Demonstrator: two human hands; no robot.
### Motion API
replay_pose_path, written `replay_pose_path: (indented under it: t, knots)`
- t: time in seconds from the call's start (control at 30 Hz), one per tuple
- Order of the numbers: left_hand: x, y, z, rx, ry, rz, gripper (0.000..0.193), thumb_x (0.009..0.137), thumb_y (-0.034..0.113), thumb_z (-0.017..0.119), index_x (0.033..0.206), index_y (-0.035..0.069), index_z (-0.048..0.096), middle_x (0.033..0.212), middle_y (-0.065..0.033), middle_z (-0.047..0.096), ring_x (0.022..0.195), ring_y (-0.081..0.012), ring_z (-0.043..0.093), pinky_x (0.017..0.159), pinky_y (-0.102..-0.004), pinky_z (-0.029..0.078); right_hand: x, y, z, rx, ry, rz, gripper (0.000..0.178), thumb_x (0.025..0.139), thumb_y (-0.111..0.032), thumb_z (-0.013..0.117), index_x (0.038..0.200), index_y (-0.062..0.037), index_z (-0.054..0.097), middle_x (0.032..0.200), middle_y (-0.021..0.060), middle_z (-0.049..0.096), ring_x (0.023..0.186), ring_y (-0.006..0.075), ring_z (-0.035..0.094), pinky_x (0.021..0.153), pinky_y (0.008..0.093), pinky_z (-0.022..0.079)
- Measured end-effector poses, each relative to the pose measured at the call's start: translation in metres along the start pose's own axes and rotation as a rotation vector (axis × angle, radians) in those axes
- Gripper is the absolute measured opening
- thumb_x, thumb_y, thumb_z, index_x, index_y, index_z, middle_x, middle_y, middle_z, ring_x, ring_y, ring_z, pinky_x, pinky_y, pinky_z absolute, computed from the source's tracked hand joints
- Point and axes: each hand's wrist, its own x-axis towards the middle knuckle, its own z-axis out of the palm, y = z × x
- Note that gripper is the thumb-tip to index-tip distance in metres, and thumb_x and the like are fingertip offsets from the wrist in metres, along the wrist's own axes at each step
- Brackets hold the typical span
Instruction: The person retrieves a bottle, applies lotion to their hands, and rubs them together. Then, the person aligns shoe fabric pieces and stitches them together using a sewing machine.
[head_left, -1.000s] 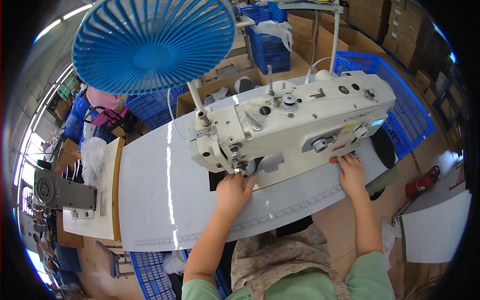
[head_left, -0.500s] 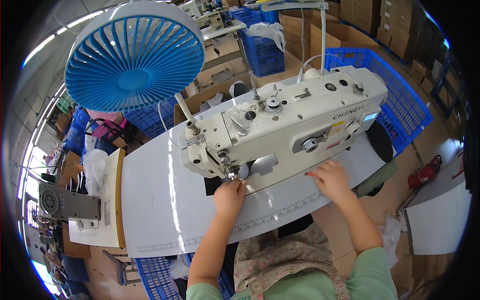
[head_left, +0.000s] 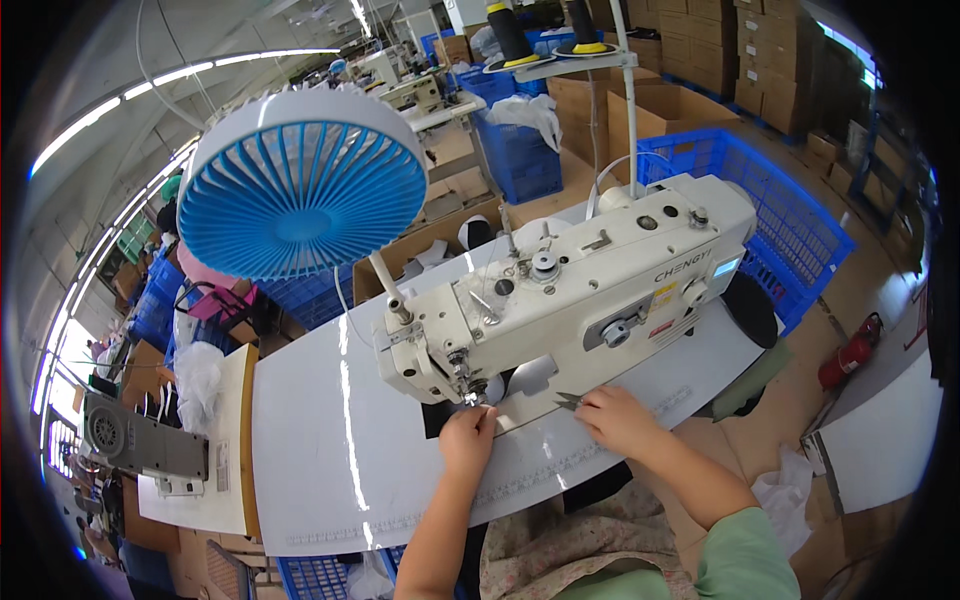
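Note:
A white sewing machine [head_left: 590, 290] stands across the table with its needle end on the left. My left hand [head_left: 467, 440] is closed in a pinch just below the presser foot [head_left: 472, 398]. A flat black piece [head_left: 434, 418] shows beside these fingers, partly under the machine's head; what the fingertips grip is hidden. To the right, my right hand [head_left: 612, 415] is closed around a pair of thread snips [head_left: 569, 400], whose dark blades point left toward the needle area. Its handle is mostly covered by my fingers.
A blue-bladed fan [head_left: 300, 225] hangs over the table's left part. A ruler strip [head_left: 520, 487] runs along the front edge of the white tabletop [head_left: 300, 450]. Behind the machine's right end stands a blue crate [head_left: 800, 215]. A black oval piece [head_left: 750, 310] lies near that end.
My right hand has moved left and nearer the needle, and the snips' blades now show clearly. The left hand stays by the presser foot. The whole view has shifted, with the machine lower.

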Motion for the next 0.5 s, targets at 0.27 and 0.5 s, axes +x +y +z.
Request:
replay_pose_path:
  t: [0.27,0.5]
  knots:
    - [-0.006,0.0,0.0,-0.026,0.07,0.093,0.013,0.085,0.017,0.072,0.082,0.004,0.072,0.071,-0.011,0.064,0.068,-0.0301,0.062,0.062,-0.0409,0.049,0.007,-0.003,0.018,-0.106,0.143,0.137,0.03,0.081,-0.011,0.063,0.109,-0.0001,0.064,0.096,0.0119,0.058,0.094,0.032,0.06,0.079,0.0436,0.05]
    - [-0.006,-0.004,0.004,-0.06,0.113,0.118,0.013,0.087,0.017,0.07,0.085,0.004,0.07,0.071,-0.011,0.064,0.066,-0.0305,0.062,0.061,-0.0411,0.048,0.028,-0.018,0.019,-0.026,0.162,0.181,0.023,0.089,-0.019,0.064,0.106,-0.0046,0.064,0.086,0.0117,0.061,0.082,0.0313,0.063,0.068,0.0424,0.052]
